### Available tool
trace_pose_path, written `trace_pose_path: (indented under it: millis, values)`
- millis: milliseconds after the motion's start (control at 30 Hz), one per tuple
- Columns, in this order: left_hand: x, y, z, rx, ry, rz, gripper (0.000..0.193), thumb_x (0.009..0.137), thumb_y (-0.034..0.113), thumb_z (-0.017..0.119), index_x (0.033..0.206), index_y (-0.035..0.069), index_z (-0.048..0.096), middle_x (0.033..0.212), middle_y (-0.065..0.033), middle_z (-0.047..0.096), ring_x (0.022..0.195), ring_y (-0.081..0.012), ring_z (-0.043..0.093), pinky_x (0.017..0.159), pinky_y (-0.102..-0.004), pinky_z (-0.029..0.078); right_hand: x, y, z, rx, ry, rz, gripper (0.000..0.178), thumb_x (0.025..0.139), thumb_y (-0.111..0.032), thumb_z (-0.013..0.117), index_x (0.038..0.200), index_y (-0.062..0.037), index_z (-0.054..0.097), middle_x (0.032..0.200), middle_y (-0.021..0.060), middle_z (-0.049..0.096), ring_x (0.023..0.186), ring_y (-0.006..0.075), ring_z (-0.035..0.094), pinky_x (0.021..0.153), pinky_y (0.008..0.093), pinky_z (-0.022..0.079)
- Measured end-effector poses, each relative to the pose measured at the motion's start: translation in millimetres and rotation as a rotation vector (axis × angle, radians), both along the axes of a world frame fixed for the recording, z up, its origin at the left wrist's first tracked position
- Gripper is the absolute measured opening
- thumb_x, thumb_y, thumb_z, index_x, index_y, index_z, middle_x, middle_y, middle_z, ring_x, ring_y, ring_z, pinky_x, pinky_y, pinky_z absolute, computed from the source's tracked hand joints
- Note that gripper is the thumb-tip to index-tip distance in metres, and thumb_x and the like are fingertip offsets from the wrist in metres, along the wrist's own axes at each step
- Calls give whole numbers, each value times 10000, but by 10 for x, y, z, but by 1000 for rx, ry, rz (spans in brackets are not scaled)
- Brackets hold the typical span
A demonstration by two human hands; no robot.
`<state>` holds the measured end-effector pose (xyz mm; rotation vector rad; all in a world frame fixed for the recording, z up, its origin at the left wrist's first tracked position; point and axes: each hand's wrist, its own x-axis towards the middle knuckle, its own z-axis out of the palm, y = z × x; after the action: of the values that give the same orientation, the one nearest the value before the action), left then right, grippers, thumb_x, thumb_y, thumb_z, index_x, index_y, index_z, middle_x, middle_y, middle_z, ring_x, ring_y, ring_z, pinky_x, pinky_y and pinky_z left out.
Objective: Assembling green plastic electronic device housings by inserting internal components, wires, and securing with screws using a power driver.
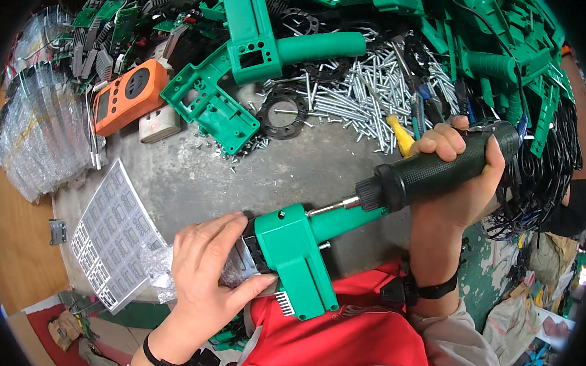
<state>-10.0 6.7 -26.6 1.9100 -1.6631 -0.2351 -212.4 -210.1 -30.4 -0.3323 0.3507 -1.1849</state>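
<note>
My left hand (209, 264) grips the black-collared end of a green plastic tool housing (295, 250), thumb below and fingers on top. Bubble wrap (159, 269) shows around that end, partly under my fingers. Wrapped in my right hand (466, 157) is a black electric screwdriver (434, 170), held slanted. Its metal bit (335, 206) reaches down-left to the housing, with the tip at the edge near the handle joint. One silver screw (325, 245) sticks out of the housing's side. White fins (284, 303) show at its lower edge.
Beyond my hands lie a heap of long silver screws (369, 87), empty green housing shells (251, 36), a black ring (282, 114) and an orange meter (130, 96). A printed sticker sheet (115, 236) and bubble-wrapped parts (45, 127) are at left. Black cables (541, 178) hang at right.
</note>
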Motion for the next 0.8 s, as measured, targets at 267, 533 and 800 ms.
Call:
trace_pose_path:
  millis: [267, 533, 800]
  values:
    - [16, 32, 6, -31, 33, 2, 681, 644, 354, 853, 1184, 5, 629, 1159, -162, 665, 1002, -323, 645, 871, -430, 462, 67, 9, -8, 15, -65, 33, 388, 896, -437, 550, 1017, -72, 499, 770, -8, 471, 686, 124, 480, 774, 325, 452]
    - [33, -17, -24, -98, 63, -41, 648, 653, 313, 861, 1133, -60, 637, 1103, -207, 676, 956, -329, 677, 820, -407, 510, 93, -39, -5, -14, -60, 77, 350, 882, -375, 585, 992, -59, 483, 761, -12, 475, 670, 123, 482, 753, 313, 453]
    - [77, -31, -83, -89, 106, -85, 644, 676, 299, 847, 1139, -88, 623, 1103, -242, 664, 927, -355, 671, 812, -415, 507, 81, -95, 1, 15, -104, 129, 344, 870, -323, 590, 1014, -30, 479, 771, 0, 488, 683, 138, 502, 778, 338, 455]
